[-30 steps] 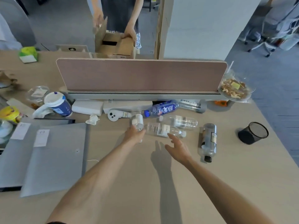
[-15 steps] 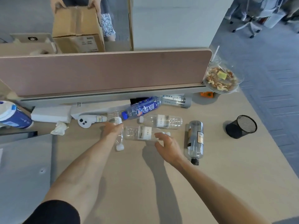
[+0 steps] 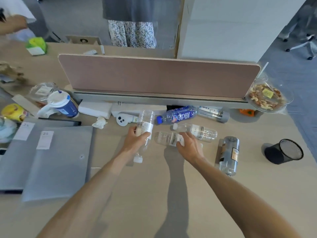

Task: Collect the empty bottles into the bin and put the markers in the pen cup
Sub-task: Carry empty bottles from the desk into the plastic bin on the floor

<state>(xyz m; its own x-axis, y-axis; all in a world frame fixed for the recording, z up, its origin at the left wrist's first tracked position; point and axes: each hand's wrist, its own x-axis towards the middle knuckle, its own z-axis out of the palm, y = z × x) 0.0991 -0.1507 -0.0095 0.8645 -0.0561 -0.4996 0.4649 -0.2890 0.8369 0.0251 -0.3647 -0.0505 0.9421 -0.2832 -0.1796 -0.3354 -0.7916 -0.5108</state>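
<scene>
My left hand (image 3: 135, 140) grips a clear bottle with a white label (image 3: 145, 122), its white cap pointing toward me. My right hand (image 3: 188, 145) curls its fingers over a second clear bottle (image 3: 165, 138) lying flat on the desk. Behind it lies another clear bottle with a white cap (image 3: 197, 130). A blue-labelled bottle (image 3: 178, 115) and a grey-capped bottle (image 3: 212, 114) lie by the divider. A larger grey bottle (image 3: 229, 155) lies to the right. The black mesh pen cup (image 3: 284, 152) is tipped at the far right. No markers or bin show.
A pink divider (image 3: 154, 76) runs across the desk. Grey folders (image 3: 56, 160) cover the left side. A blue cup (image 3: 63, 105), a white box (image 3: 96, 109), a crumpled tissue (image 3: 100, 122) and a white device (image 3: 122, 119) sit behind. A bowl of nuts (image 3: 267, 98) stands at the divider's right end.
My left hand has taken a firmer hold of the labelled bottle and drawn it toward me. My right hand moved forward from the desk onto the second clear bottle. The head view shifted.
</scene>
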